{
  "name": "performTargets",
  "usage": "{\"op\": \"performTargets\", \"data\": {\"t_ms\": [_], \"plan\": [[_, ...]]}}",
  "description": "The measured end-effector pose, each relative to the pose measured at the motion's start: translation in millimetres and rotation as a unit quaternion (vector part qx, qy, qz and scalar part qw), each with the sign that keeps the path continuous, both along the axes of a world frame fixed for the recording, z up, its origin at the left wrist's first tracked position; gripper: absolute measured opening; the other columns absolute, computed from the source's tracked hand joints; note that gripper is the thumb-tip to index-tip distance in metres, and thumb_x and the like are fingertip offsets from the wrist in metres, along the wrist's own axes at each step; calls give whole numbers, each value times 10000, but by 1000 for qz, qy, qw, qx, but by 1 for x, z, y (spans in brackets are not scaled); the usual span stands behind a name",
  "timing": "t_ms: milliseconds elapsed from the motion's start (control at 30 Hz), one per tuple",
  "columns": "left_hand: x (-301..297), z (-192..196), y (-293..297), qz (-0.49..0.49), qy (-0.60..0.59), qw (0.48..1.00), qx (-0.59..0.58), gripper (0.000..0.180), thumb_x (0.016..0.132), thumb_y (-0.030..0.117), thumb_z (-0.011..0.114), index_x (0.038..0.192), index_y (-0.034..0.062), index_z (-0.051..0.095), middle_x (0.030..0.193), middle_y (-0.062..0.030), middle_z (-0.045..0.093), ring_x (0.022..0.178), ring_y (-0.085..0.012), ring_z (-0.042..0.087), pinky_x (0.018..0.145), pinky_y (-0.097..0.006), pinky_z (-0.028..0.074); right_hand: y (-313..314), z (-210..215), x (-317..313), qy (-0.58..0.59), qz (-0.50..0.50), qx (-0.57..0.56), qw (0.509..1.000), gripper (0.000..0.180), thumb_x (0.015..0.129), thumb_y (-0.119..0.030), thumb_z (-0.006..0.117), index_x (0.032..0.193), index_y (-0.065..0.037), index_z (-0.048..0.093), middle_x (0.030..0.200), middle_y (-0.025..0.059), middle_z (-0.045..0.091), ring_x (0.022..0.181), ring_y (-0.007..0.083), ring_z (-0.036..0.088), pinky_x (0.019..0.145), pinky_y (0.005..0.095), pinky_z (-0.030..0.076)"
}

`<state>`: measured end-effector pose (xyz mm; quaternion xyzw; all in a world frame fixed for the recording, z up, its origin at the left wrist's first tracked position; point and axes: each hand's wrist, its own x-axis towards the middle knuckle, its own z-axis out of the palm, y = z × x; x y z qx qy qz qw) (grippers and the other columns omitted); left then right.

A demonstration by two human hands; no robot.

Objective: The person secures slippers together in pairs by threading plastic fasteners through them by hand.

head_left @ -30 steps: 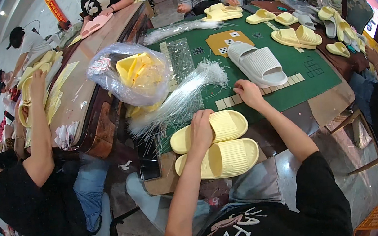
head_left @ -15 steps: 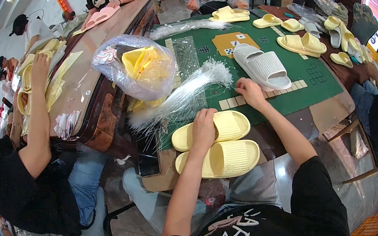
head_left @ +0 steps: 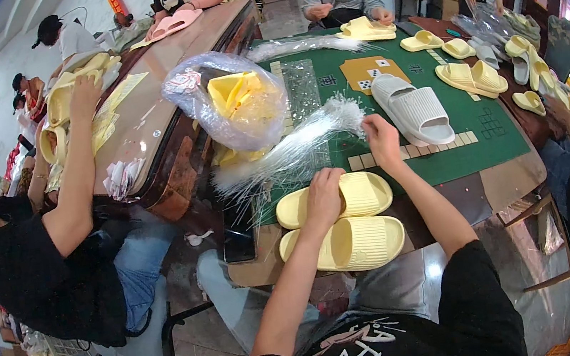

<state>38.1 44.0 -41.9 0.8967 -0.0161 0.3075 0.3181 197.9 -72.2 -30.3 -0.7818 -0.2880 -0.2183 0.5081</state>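
Note:
A pair of pale yellow slippers lies side by side at the table's near edge, the farther slipper (head_left: 366, 193) above the nearer slipper (head_left: 369, 242). My left hand (head_left: 324, 191) rests on the farther one, fingers curled over the edge of its ribbed strap. At the tufted end of a bundle of clear plastic strands (head_left: 295, 144) is my right hand (head_left: 384, 142). Its thumb and fingers are pinched together there, but anything between them is too small to make out. Just right of this hand sits a light grey slipper (head_left: 428, 116) on the green tabletop (head_left: 443, 175).
A clear plastic bag (head_left: 256, 120) with yellow pieces stands beyond the bundle. A dark phone (head_left: 239, 238) lies left of the slippers. More yellow slippers (head_left: 470, 79) are along the far right. Co-workers sit around; one at left handles a yellow slipper (head_left: 62, 99).
My right hand has moved left, from beside the grey slipper to the end of the strand bundle. My left hand stays on the farther yellow slipper. The whole view has shifted slightly.

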Motion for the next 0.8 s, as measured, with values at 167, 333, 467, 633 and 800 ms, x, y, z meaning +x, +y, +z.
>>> {"op": "performTargets", "data": {"t_ms": [167,333,467,633,800], "plan": [[0,8,0,8,-98,995,-4,282,688,-54,516,959,-6,574,949,-159,564,930,-333,525,825,-398,433,-50,10,-27,277,133,175,936,91,862,-105,544,875,-16,555,669,35,568,514,61,465,437,207,354],[-15,53,-31,-31,-260,963,62,316,735,75,592,1036,-20,586,1036,-169,542,955,-307,535,831,-412,448,-76,23,-79,241,170,-104,950,84,821,-22,532,812,37,592,644,60,589,560,79,513,498,229,394],[-29,48,-53,-17,-136,987,89,191,730,112,590,902,29,585,792,-107,547,837,-263,545,793,-404,445,-80,50,-117,132,214,-113,961,139,702,84,524,820,53,591,736,108,619,658,150,566,610,274,453],[-62,43,-40,-47,-48,998,6,78,710,48,545,788,45,534,735,-86,534,743,-250,568,623,-350,470,-85,50,-132,207,221,-86,949,43,771,22,546,761,36,585,642,43,546,596,79,503,526,207,399],[-98,50,6,175,74,979,75,101,686,67,530,783,64,504,734,-65,521,750,-239,580,600,-358,481,-83,23,-117,273,130,1,953,201,906,-148,492,892,21,599,715,23,570,560,54,454,512,192,375]]}}
